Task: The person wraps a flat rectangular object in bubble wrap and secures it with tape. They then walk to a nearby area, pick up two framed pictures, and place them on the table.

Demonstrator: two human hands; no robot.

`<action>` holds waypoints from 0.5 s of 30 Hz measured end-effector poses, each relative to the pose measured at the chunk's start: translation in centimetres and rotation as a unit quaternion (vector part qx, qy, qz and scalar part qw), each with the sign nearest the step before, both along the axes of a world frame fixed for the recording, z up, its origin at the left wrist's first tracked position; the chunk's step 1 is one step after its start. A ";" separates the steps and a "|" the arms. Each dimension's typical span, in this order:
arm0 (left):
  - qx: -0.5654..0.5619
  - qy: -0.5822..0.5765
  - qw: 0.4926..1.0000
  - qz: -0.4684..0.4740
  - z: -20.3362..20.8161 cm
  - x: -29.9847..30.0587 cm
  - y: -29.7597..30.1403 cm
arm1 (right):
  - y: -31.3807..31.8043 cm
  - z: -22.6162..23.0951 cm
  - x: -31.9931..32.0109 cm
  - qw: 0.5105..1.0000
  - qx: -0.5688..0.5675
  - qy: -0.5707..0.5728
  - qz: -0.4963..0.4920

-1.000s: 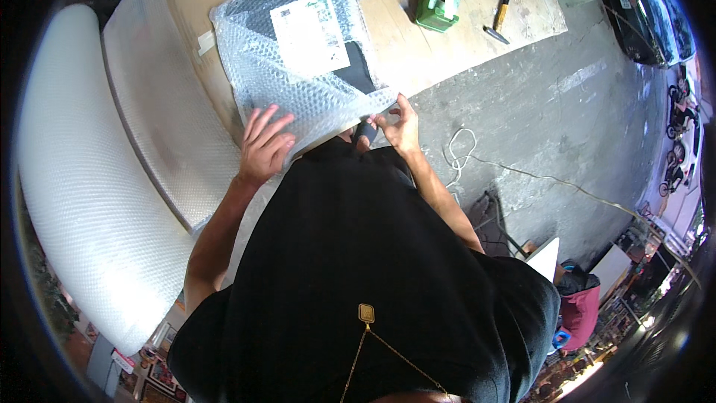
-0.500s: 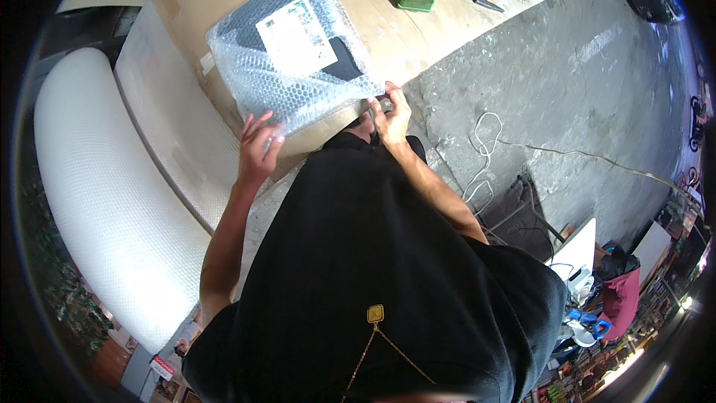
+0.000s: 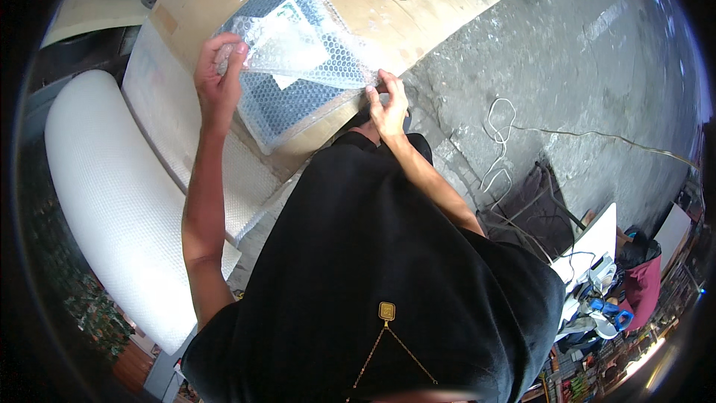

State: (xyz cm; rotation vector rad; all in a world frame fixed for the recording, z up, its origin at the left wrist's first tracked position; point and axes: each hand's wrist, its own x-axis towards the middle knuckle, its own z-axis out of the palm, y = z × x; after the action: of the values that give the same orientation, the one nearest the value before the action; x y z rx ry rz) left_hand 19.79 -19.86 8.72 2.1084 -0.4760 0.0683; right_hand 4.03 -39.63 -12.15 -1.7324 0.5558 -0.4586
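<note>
Table [image 3: 414,26]: I saw it, pale brown, under the wrap.
Roll [image 3: 112,194]: it lay white at the left side.
Wrap [image 3: 272,108]: it rested at the table's near edge, one flap raised.
Paper [image 3: 287,39]: it was on the wrap's middle part.
Left hand [image 3: 218,79]: it pinched the flap.
Right hand [image 3: 388,105]: it gripped the wrap's right corner.

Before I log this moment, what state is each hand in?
Left hand: closed, holding the clear plastic bubble-wrap flap.
Right hand: closed, pinching the flap's right end.
</note>
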 end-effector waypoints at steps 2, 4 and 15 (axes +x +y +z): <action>0.044 0.001 0.995 -0.089 0.1 0.9 1.5 | -0.2 -0.3 0.3 0.999 -0.023 -0.012 0.024; 0.076 0.040 0.982 -0.170 1.0 0.9 2.4 | -0.6 0.0 0.3 0.997 -0.057 -0.025 0.051; 0.358 -0.168 0.884 -0.248 4.4 1.9 2.4 | -0.8 -1.0 -0.4 0.993 0.039 -0.088 0.064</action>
State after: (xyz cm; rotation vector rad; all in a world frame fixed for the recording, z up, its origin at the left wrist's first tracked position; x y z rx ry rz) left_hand 21.71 -17.47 13.15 2.6184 -1.4164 -0.0516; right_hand 3.67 -40.42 -13.20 -1.6234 0.3299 -0.4852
